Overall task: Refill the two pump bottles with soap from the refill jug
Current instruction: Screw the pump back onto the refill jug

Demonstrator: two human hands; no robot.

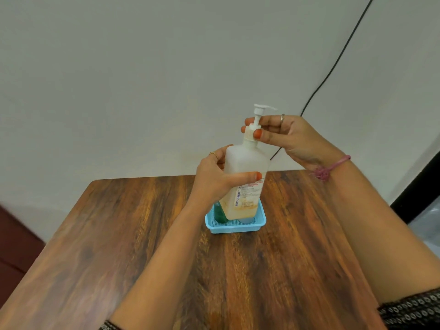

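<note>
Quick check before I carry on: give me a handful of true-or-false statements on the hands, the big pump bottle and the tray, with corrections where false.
1. The left hand grips the body of the large pump bottle. True.
2. The right hand rests flat on the table. False: it pinches the white pump collar at the top of the bottle.
3. The pump is already off the bottle. False: the collar sits on the neck.
4. The blue tray sits on the wooden table. True.
5. The tray holds a green bottle. True; it is partly hidden behind the large bottle.
6. The large bottle is full to the neck. False: yellowish liquid shows only in its lower part.
</note>
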